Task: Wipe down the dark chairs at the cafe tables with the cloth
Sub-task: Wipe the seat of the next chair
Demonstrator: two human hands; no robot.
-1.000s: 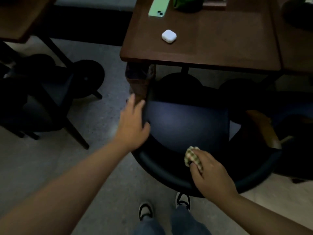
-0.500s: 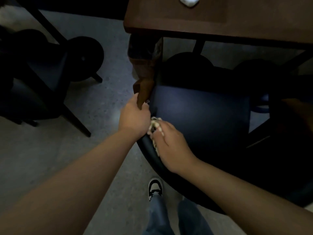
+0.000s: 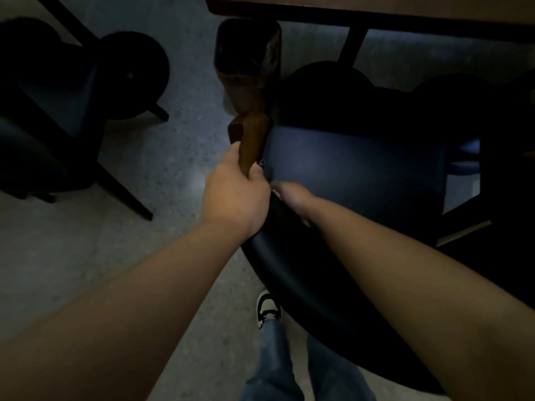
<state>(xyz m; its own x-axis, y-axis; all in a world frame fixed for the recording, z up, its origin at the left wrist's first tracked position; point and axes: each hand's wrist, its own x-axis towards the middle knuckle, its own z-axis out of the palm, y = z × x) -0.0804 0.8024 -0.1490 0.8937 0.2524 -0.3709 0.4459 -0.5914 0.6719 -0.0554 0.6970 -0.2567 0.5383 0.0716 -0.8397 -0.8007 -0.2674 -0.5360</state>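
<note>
A dark chair with a blue-black padded seat point(image 3: 356, 175) and a curved black backrest point(image 3: 292, 273) stands right below me, pushed toward the table. My left hand point(image 3: 234, 195) grips the chair's brown wooden arm point(image 3: 252, 140) at its left side. My right hand point(image 3: 292, 198) is pressed low against the inside of the backrest, just right of the left hand. The cloth is hidden under the right hand; I cannot see it now.
A brown table edge point(image 3: 376, 10) runs along the top, its black leg point(image 3: 351, 44) behind the chair. Another dark chair point(image 3: 52, 111) stands at the left on the speckled grey floor point(image 3: 144, 175). My sneaker point(image 3: 267, 309) and jeans show below.
My right hand with the cloth slid left along the backrest until it met the left hand. My left hand closed around the wooden arm. The view tilted down and closer.
</note>
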